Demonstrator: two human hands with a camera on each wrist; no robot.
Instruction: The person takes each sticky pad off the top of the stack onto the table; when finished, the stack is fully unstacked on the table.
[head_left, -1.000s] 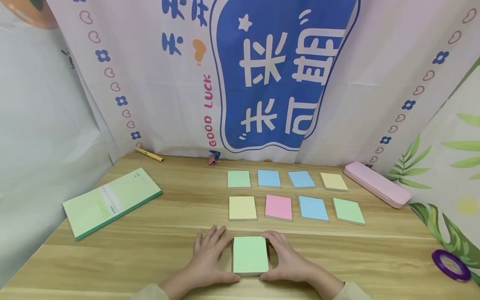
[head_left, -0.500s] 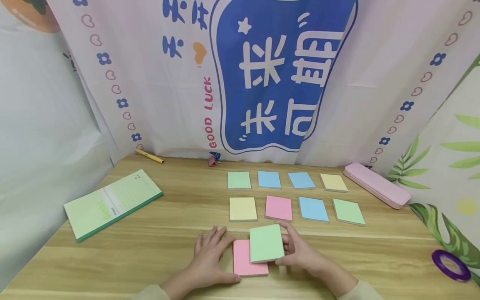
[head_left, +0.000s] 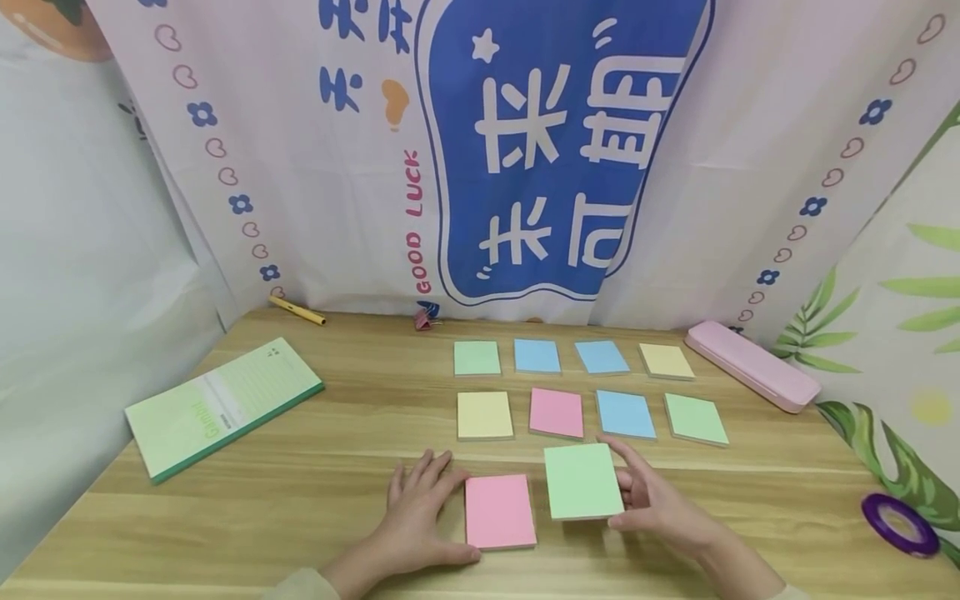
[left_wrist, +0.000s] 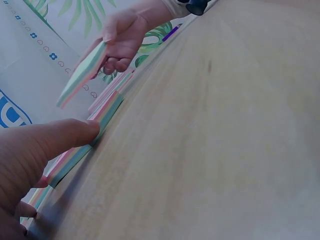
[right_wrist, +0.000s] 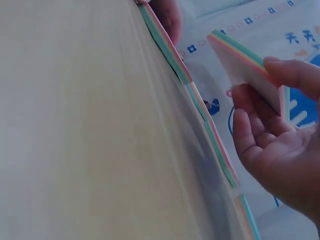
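A pink-topped sticky note pad [head_left: 500,512] lies on the wooden table in front of me. My left hand [head_left: 420,517] rests at its left side, thumb at the near corner and index finger at the far one. In the left wrist view the thumb [left_wrist: 82,131] presses the layered edge of this pad. My right hand [head_left: 652,496] holds a green-topped sticky note pad [head_left: 583,482] by its right side, raised over the table to the right of the pink one. Green, yellow and pink layers show along the edge of the held pad [right_wrist: 245,52] in the right wrist view.
Behind the hands, several sticky note pads lie in two rows, among them a yellow one [head_left: 485,415] and a blue one [head_left: 626,414]. A green notebook [head_left: 225,408] and pen [head_left: 297,310] lie left. A pink case [head_left: 752,367] and purple tape roll [head_left: 900,523] lie right.
The right hand has lifted the green-topped pad off the pink-topped one and carried it right. The left hand has stayed at the lower pad.
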